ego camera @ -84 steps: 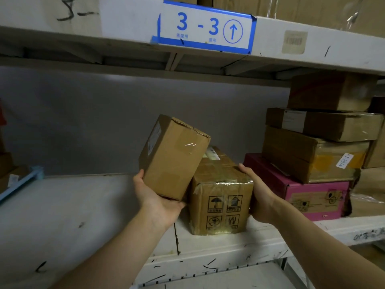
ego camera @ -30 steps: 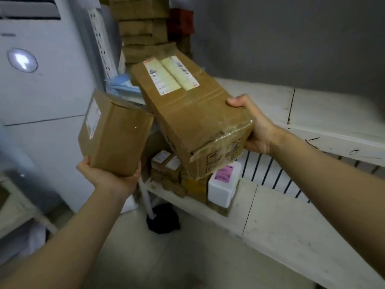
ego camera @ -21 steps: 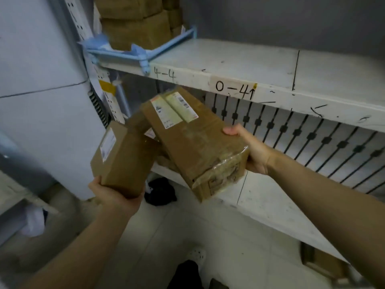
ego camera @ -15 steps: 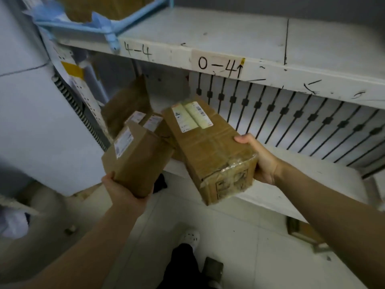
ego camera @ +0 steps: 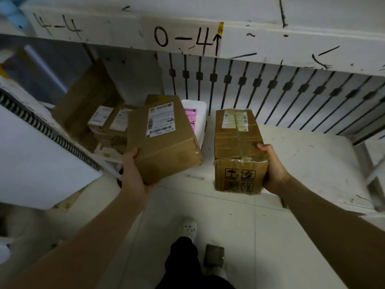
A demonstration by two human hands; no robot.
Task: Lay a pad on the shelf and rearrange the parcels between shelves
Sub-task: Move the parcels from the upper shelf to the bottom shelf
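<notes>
My left hand (ego camera: 133, 174) grips a plain brown parcel (ego camera: 164, 138) with a white label by its near left corner, holding it over the front of the low white shelf (ego camera: 312, 163). My right hand (ego camera: 273, 170) grips a taped brown parcel (ego camera: 239, 147) with handling symbols on its near end; this parcel sits at the shelf's front edge, lengthwise. Whether either parcel rests fully on the shelf, I cannot tell. The two parcels are apart, side by side. No pad is in view.
Behind the left parcel stand a white box with a pink label (ego camera: 195, 119) and several small brown parcels (ego camera: 108, 122). The upper shelf edge (ego camera: 187, 36) marked 0-4 runs overhead. A white appliance (ego camera: 31, 159) is at left. My foot (ego camera: 187, 228) is on the tiled floor.
Both hands have carried the parcels down from the upper shelf level to the low shelf. The parcels have moved apart and forward, the right one now levelled at the shelf's edge.
</notes>
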